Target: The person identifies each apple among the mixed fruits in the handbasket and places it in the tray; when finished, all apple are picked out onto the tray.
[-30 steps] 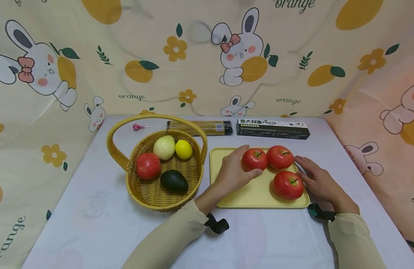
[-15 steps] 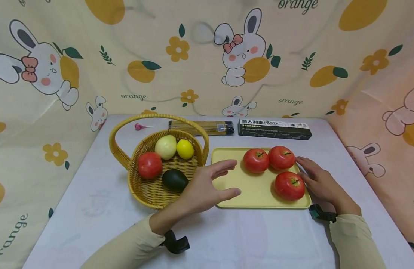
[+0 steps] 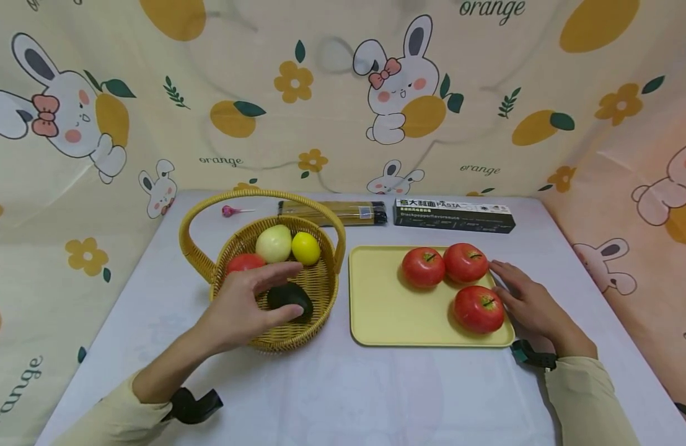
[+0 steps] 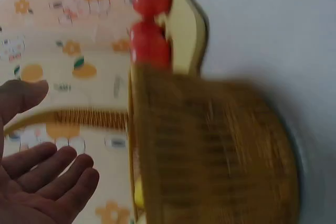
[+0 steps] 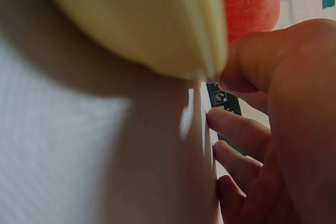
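Note:
My left hand (image 3: 242, 310) hovers over the near left part of the wicker basket (image 3: 298, 339), thumb and fingers spread apart with nothing between them. Inside the basket, a dark avocado (image 3: 291, 300) shows between thumb and fingers, and a red fruit (image 3: 245, 262) is partly hidden behind the hand. A pale green-white round fruit (image 3: 274, 244) and a yellow lemon (image 3: 306, 249) lie at the basket's far side. My right hand (image 3: 535, 308) rests at the right edge of the yellow tray (image 3: 387, 310), fingers loosely extended. On the tray sit three red apples (image 3: 479, 309), the nearest one close to the right thumb.
Along the back lie a small pink-headed stick (image 3: 228, 211), a pack of spaghetti (image 3: 331, 213) and a black pasta box (image 3: 454, 215). The basket's tall arched handle (image 3: 264, 193) stands upright. Patterned cloth (image 3: 320, 124) walls the back and sides of the white table.
My left hand has let go of the apple at the tray's far middle and moved left, off the tray to over the basket. The right hand and apples have stayed in place.

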`<state>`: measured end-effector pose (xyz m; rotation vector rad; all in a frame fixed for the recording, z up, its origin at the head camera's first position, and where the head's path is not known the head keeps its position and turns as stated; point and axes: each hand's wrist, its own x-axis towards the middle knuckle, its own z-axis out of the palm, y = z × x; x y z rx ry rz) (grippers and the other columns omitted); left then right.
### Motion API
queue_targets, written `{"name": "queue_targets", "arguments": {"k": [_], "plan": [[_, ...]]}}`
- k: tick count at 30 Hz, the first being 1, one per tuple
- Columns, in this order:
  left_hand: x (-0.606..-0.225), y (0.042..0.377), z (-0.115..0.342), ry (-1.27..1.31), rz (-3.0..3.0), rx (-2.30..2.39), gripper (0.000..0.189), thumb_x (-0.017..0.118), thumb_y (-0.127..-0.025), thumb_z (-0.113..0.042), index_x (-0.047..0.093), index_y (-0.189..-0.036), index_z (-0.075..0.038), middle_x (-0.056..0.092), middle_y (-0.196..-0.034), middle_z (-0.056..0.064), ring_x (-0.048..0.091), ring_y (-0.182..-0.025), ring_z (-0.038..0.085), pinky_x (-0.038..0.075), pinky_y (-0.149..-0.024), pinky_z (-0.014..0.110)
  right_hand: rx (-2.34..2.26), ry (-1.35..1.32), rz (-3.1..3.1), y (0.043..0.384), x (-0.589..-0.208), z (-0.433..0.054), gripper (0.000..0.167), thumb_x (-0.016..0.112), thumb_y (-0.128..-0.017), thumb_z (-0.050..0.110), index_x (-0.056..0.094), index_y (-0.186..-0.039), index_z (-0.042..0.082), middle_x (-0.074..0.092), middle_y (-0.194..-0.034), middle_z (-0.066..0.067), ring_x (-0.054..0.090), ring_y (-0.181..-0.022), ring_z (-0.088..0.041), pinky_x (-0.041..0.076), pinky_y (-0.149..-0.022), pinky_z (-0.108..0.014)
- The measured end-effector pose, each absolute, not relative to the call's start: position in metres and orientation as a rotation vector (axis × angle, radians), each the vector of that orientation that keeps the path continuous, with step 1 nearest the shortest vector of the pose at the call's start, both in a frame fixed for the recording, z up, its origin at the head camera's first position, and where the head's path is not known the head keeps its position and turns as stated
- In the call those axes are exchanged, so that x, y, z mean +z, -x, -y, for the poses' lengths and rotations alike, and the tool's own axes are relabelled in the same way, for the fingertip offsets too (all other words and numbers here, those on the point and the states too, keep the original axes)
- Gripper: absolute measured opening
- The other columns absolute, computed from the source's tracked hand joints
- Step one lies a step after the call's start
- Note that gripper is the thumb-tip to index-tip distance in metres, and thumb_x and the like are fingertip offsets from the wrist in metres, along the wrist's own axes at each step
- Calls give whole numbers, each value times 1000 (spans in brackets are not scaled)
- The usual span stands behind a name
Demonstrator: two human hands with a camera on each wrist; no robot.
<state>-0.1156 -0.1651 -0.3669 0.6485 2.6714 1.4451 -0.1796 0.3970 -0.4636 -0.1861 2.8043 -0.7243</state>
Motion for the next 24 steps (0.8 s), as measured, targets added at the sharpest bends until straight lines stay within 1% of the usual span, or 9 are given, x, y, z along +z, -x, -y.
{"name": "queue_targets", "arguments": {"k": [6, 11, 14, 19, 23, 24], "plan": [[-362, 122, 206, -612, -2819, 1286, 62, 94, -89, -21, 69, -146, -9, 75, -141, 11, 76, -122, 34, 63, -102, 54, -729, 193, -2803, 180, -462, -396, 76, 56, -113, 45, 24, -176, 17, 22, -177, -32, 22, -159, -64, 32, -108, -90], [-358, 132, 220, -581, -2916, 1073, 68, 94, -89, -22, 66, -149, -5, 75, -138, 18, 75, -114, 34, 67, -92, 53, -725, 182, -2804, 180, -462, -396, 76, 56, -113, 45, 24, -176, 17, 22, -177, -32, 21, -159, -64, 33, -108, -90], [-359, 139, 220, -565, -2930, 954, 71, 93, -89, -21, 63, -151, -1, 74, -138, 20, 72, -115, 36, 68, -91, 53, -727, 178, -2805, 179, -463, -396, 75, 56, -113, 44, 24, -176, 17, 22, -177, -32, 22, -159, -64, 33, -108, -90], [-363, 151, 212, -525, -2916, 805, 73, 90, -91, -18, 58, -151, 6, 71, -138, 24, 69, -114, 38, 67, -91, 54, -729, 179, -2811, 179, -463, -396, 75, 57, -113, 44, 26, -175, 17, 23, -177, -32, 21, -159, -63, 33, -108, -90], [-364, 162, 207, -498, -2907, 691, 73, 90, -90, -19, 58, -149, 9, 72, -133, 25, 68, -108, 36, 66, -93, 53, -730, 176, -2811, 179, -465, -397, 75, 56, -113, 45, 25, -175, 17, 23, -177, -32, 21, -160, -63, 32, -109, -90], [-365, 165, 206, -489, -2899, 664, 71, 90, -90, -20, 60, -146, 9, 73, -130, 24, 68, -107, 36, 66, -93, 53, -731, 175, -2812, 179, -465, -397, 75, 56, -113, 45, 26, -175, 17, 23, -177, -32, 21, -160, -63, 32, -109, -90]]}}
